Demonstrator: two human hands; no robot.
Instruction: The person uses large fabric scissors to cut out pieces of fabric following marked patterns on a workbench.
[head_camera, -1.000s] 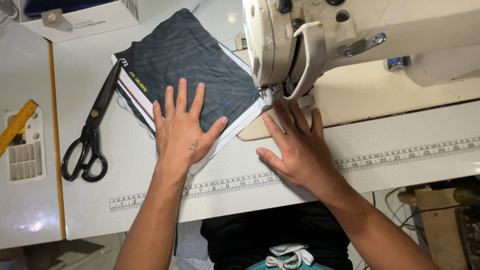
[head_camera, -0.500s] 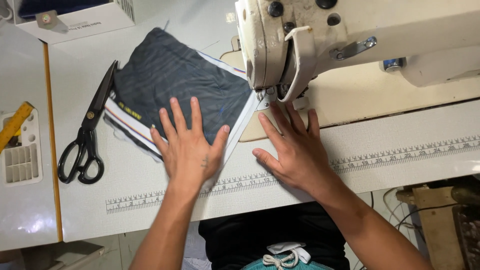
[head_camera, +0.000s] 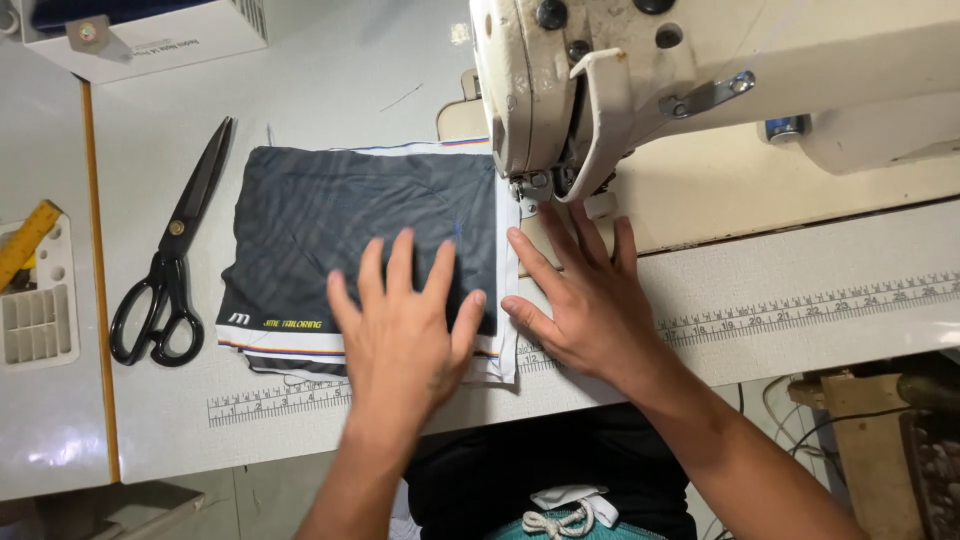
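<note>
Under needle at frame middle: dark cloth (head_camera: 330, 230) slid right, edge now there. Left hand (head_camera: 405, 330) flat, open on cloth. Right hand (head_camera: 585, 300) flat, open beside edge. Sewing machine (head_camera: 640, 70) ready.

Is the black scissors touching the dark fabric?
Apart. The head view shows bare table between the scissors and the left edge of the dark fabric.
</note>
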